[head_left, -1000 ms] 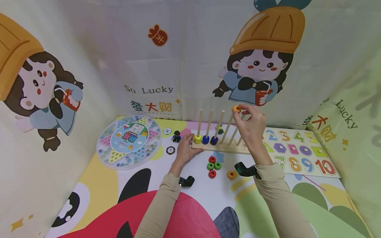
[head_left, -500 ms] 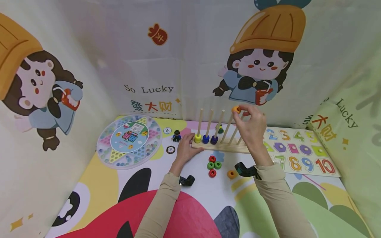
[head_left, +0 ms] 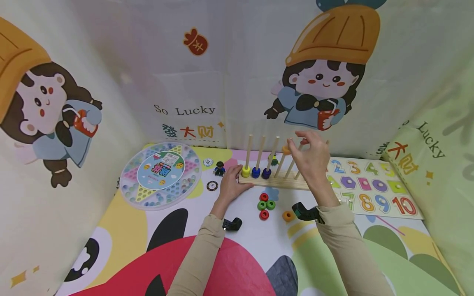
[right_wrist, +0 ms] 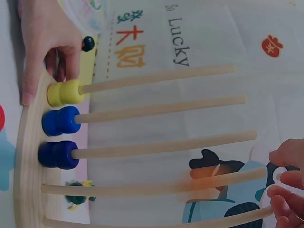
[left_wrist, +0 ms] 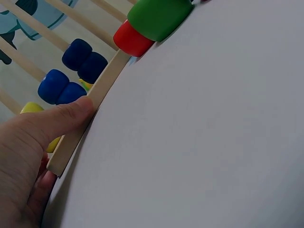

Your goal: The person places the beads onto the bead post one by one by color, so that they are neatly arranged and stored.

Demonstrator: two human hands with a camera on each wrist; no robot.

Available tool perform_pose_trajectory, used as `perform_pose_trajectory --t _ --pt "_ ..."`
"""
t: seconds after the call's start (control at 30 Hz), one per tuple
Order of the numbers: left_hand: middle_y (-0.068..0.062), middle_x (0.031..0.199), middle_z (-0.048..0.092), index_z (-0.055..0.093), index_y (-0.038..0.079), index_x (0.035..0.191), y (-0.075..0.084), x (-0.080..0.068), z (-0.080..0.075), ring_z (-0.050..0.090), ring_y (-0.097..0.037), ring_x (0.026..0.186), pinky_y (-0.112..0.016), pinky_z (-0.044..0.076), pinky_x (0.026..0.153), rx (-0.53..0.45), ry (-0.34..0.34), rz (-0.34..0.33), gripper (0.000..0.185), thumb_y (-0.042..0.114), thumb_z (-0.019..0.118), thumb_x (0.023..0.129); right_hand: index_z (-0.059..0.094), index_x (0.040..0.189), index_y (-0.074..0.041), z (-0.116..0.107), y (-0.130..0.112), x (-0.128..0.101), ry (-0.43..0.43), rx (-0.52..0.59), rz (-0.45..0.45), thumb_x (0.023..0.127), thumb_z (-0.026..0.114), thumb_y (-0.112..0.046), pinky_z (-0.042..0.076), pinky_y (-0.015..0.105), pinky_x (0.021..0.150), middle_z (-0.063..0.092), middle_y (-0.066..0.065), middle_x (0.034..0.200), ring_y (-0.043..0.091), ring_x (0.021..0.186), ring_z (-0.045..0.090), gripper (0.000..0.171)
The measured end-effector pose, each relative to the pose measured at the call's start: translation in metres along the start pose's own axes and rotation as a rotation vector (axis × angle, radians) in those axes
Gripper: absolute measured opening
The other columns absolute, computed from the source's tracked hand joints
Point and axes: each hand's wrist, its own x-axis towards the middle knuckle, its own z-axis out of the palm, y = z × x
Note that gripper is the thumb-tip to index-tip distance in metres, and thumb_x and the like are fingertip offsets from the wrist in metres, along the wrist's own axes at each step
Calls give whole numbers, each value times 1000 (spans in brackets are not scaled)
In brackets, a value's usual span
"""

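Observation:
My left hand grips the left end of a wooden peg rack, its thumb along the front of the base. Yellow beads, blue beads and dark blue beads sit in twos at the foot of the first three pegs. On the fourth peg, an orange bead is partway down the upper part, blurred in the right wrist view. My right hand is just above and right of it, fingertips parted and holding nothing.
Red and green beads lie in front of the rack, with another orange bead to their right. A number puzzle board is at right. Left stand a round marble game board, a small figure and chips.
My right hand has let go of the orange bead, which has dropped from the top of the fourth peg to lower on it. My left hand stays on the rack.

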Motion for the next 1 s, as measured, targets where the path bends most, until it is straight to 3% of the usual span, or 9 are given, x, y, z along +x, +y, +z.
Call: perform_pose_trajectory --t 0.17,0.27,0.37,0.57,0.7,1.0 --pt "-17 133 56 56 -2 136 0 -1 3 55 -31 117 -44 47 97 -7 8 7 81 35 88 71 71 107 4 -10 4 -11 -22 77 -3 87 75 -14 46 29 67 67 20 103 33 83 64 26" --pt "-17 132 57 56 -2 136 0 0 4 55 -31 116 -43 48 97 -1 15 18 81 35 89 71 71 106 3 -16 14 -25 -106 141 20 87 74 -10 44 15 63 69 19 99 30 81 65 23" --pt "-17 131 57 56 -2 135 -1 1 3 56 -31 113 -43 49 95 -2 21 18 81 34 89 71 72 105 3 -17 32 -44 -288 180 72 88 73 -8 46 13 64 71 16 96 27 80 66 20" --pt "-17 132 57 56 -2 136 -2 1 2 55 -31 115 -44 48 96 -3 16 4 81 35 89 71 70 109 4 -16 70 -91 -720 257 120 88 73 -9 56 28 72 72 14 97 24 84 68 25" --pt "-18 132 57 56 -2 135 -1 0 1 55 -33 117 -46 47 98 -3 22 14 81 35 89 71 69 111 6 -21 84 -111 -903 322 138 85 77 -10 57 31 73 71 17 100 21 84 68 32" --pt "-18 130 57 55 -3 136 0 -1 0 56 -32 112 -45 48 94 -19 15 20 80 33 88 72 70 109 2 -29 92 -124 -1024 320 150 78 84 -12 55 30 71 70 9 95 24 82 64 37"
